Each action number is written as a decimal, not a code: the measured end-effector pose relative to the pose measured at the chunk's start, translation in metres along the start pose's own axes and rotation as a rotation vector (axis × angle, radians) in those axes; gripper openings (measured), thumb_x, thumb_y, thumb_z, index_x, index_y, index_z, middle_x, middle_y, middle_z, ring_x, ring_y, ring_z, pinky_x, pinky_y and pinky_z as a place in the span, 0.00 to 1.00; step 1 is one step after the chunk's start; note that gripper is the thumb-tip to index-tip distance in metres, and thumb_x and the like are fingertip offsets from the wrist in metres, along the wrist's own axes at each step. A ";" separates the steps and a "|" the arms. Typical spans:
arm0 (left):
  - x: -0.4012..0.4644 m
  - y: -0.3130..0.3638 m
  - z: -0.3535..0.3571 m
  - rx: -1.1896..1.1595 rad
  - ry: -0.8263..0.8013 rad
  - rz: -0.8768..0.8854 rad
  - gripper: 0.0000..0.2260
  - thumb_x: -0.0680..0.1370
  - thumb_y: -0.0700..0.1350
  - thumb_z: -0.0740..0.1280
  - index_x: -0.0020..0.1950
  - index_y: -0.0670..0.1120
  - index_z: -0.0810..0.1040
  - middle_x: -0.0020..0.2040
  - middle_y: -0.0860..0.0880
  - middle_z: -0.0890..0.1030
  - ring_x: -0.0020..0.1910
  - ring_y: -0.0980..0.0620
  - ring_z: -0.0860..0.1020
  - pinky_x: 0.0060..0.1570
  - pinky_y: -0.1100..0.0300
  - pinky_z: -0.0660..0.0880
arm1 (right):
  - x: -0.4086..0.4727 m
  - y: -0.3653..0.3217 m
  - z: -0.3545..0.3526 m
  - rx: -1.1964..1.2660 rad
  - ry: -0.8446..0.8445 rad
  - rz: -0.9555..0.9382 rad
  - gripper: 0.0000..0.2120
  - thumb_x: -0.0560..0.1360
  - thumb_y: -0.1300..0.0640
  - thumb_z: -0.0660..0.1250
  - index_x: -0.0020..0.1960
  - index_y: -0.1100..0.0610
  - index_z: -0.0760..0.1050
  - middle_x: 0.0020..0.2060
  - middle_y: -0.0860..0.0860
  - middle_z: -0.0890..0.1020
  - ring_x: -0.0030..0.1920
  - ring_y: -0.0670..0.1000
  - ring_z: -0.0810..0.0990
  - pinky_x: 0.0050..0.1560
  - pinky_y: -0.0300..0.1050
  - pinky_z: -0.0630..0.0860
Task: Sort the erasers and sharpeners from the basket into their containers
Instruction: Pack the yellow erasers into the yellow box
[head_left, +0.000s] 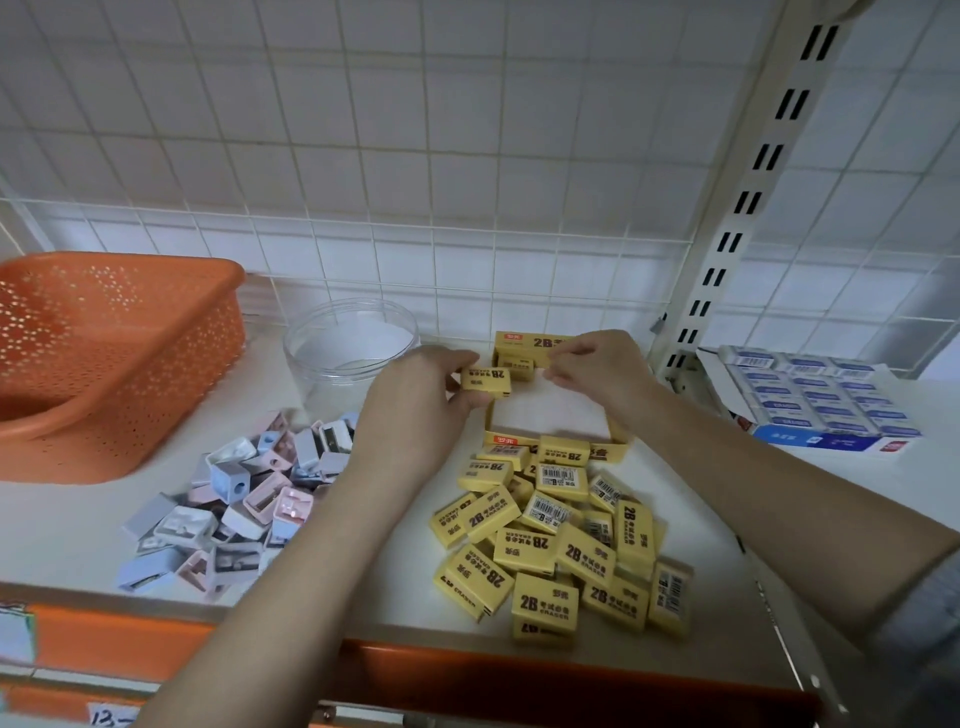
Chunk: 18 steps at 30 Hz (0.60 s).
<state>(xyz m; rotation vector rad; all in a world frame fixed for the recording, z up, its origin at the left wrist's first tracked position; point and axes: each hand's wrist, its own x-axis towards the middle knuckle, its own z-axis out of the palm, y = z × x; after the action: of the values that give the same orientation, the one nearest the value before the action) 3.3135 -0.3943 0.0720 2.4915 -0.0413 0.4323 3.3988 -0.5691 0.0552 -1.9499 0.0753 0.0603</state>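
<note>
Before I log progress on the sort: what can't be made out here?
- Basket inside: tilted wall and left frame edge hide it in the head view.
- Yellow box contents: both hands cover most of it.
- Right hand grip: fingers curl at the box's far wall; what they pinch is unclear.
- Jar looks empty, but its base is blurred.

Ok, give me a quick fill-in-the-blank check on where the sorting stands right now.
1. The left hand pinches a yellow ____ over the yellow box.
2. The clear jar holds ____ sharpeners.
3. The sharpeners lie in a pile on the ____ of the loose erasers.
4. The orange basket stands at the far ____.

Missing words: eraser; no; left; left
</note>
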 end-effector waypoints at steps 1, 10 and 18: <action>0.007 0.003 0.002 0.011 -0.011 0.004 0.17 0.75 0.48 0.70 0.63 0.49 0.77 0.55 0.50 0.80 0.52 0.53 0.77 0.48 0.65 0.66 | -0.004 -0.003 -0.006 -0.015 -0.006 -0.022 0.06 0.74 0.65 0.68 0.40 0.58 0.80 0.38 0.51 0.82 0.39 0.46 0.83 0.54 0.52 0.80; 0.037 0.018 0.011 -0.201 0.021 0.112 0.14 0.70 0.39 0.74 0.54 0.47 0.80 0.47 0.52 0.79 0.43 0.55 0.76 0.43 0.69 0.70 | -0.039 -0.029 -0.038 -0.001 -0.190 -0.114 0.04 0.76 0.50 0.67 0.46 0.48 0.79 0.43 0.44 0.81 0.43 0.43 0.77 0.39 0.37 0.72; 0.019 0.028 -0.001 -0.170 0.017 0.153 0.16 0.73 0.40 0.72 0.60 0.48 0.77 0.51 0.57 0.76 0.43 0.58 0.76 0.46 0.67 0.73 | -0.035 -0.031 -0.042 -0.085 -0.271 -0.063 0.14 0.75 0.59 0.68 0.61 0.56 0.77 0.40 0.49 0.78 0.35 0.45 0.70 0.34 0.35 0.68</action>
<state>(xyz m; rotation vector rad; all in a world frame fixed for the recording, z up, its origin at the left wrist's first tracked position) 3.3276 -0.4149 0.0948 2.3256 -0.2526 0.4927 3.3672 -0.5959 0.1027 -2.0097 -0.1694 0.2889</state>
